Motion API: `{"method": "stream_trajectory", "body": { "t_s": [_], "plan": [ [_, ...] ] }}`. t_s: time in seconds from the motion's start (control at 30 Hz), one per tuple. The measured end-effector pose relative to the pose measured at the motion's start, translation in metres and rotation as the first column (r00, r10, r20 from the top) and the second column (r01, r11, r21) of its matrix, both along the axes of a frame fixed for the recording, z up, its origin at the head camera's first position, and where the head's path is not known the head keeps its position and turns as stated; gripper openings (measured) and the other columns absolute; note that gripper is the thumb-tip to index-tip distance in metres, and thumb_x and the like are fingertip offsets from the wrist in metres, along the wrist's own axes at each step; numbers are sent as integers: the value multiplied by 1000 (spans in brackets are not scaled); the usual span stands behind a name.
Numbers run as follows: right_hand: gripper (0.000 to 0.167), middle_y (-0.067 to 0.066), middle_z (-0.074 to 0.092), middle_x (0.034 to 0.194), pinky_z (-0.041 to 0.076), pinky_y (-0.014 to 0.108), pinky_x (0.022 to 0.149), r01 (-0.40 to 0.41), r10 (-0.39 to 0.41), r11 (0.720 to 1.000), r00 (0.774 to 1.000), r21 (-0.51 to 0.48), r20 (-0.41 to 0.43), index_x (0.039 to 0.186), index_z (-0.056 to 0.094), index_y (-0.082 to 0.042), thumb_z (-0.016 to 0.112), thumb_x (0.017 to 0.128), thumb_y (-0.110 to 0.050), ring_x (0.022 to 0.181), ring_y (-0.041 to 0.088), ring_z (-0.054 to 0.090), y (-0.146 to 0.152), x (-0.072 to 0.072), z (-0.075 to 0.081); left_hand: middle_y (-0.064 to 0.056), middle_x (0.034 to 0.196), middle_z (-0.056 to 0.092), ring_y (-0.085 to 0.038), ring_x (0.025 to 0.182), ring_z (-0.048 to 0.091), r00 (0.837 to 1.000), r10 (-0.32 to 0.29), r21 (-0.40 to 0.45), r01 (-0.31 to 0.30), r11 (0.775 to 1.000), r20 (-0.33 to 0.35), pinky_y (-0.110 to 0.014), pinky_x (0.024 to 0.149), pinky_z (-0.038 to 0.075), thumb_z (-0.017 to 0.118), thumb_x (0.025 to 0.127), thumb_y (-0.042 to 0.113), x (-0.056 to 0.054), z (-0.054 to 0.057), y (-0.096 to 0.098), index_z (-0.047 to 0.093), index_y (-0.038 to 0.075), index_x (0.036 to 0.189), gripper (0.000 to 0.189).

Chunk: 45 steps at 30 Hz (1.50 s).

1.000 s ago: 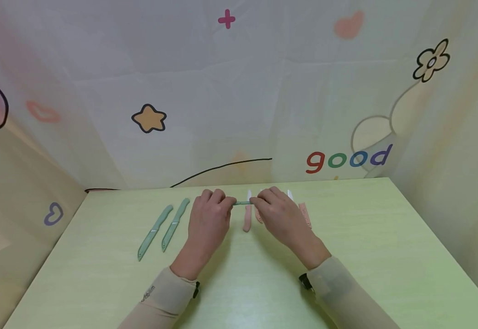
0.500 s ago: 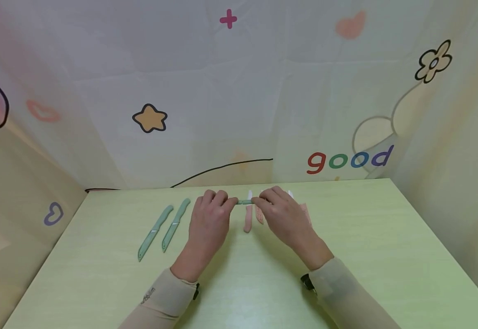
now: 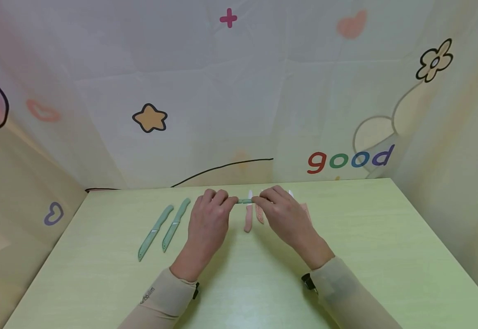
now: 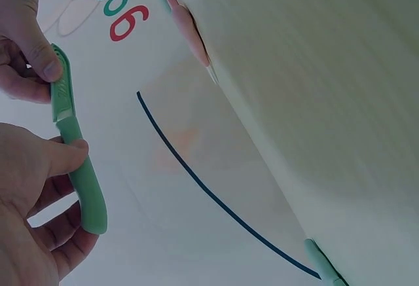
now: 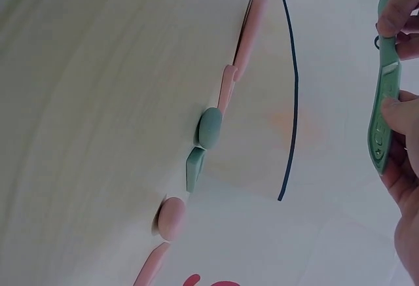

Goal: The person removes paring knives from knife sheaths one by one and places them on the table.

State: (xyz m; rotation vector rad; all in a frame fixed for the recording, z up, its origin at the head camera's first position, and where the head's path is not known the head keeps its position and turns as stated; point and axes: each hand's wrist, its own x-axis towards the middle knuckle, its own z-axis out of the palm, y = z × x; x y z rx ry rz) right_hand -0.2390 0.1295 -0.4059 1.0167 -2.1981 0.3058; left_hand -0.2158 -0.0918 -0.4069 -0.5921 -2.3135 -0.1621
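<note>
A green knife [image 4: 91, 197] in its green sheath [image 4: 63, 93] is held up between both hands above the back of the table. My left hand [image 3: 210, 217] pinches the handle between thumb and fingers. The sheath is gripped by my right hand [image 3: 286, 219], its thumb lying along the side. A narrow pale band shows where handle and sheath meet; no bare blade is visible there. Beneath the hands, a pink-handled knife [image 3: 248, 218] with a white blade lies near a pink sheath [image 3: 260, 214]. My right hand partly covers another pink sheath [image 3: 306, 212].
Two sheathed green knives, a nearer one [image 3: 155, 233] and a farther one [image 3: 176, 225], lie slanted at left on the table [image 3: 239, 292]. The right wrist view shows a loose green handle [image 5: 209, 127] and green sheath [image 5: 194, 168] between pink pieces. A printed curtain [image 3: 230, 91] hangs behind.
Both hands keep their hold and have shifted only slightly. The green knife and sheath between them have turned a little, showing a broader face in the head view.
</note>
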Motion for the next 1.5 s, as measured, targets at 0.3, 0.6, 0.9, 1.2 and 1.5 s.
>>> {"method": "stream_trajectory", "body": {
  "t_s": [0.3, 0.6, 0.9, 1.2, 1.5],
  "plan": [
    [34, 6, 72, 101, 59, 31, 84, -39, 40, 998, 999, -49, 17, 111, 80, -4, 79, 84, 17, 97, 24, 65, 1, -1, 1, -4, 99, 69, -27, 92, 60, 1000, -20, 19, 20, 1000, -9, -38, 78, 57, 82, 88, -6, 0, 1, 1, 82, 10, 108, 26],
    [32, 7, 73, 101, 60, 30, 85, 11, -11, 1000, 1000, 17, 3, 112, 81, -4, 85, 84, 9, 98, 24, 66, 1, 1, 2, -5, 98, 69, -27, 90, 59, 1000, -13, -7, 13, 1000, 1, -38, 75, 56, 82, 88, -5, 1, 1, 1, 82, 11, 108, 26],
    [32, 7, 73, 102, 59, 30, 85, 18, -18, 1000, 1000, 25, 9, 113, 81, -4, 84, 84, 10, 98, 24, 65, 2, 1, 2, -5, 99, 68, -27, 91, 59, 1000, -4, -17, 4, 1000, 6, -38, 77, 57, 82, 88, -5, 1, 1, 1, 82, 11, 109, 26],
    [31, 7, 73, 102, 59, 31, 86, 18, -18, 1000, 999, -3, 27, 112, 81, -3, 86, 84, 7, 98, 25, 65, 4, 0, 2, -5, 99, 70, -27, 91, 61, 1000, 5, -8, -5, 1000, -2, -38, 78, 58, 83, 87, -5, 1, 2, -1, 83, 11, 109, 27],
    [33, 7, 72, 102, 59, 31, 87, 21, -21, 1000, 999, -2, 43, 113, 81, -4, 87, 83, 7, 99, 25, 65, 5, 0, 4, -5, 99, 70, -27, 91, 61, 1000, 7, -13, -7, 1000, 1, -37, 76, 57, 82, 88, -5, 0, 3, -3, 83, 11, 109, 26]
  ]
}}
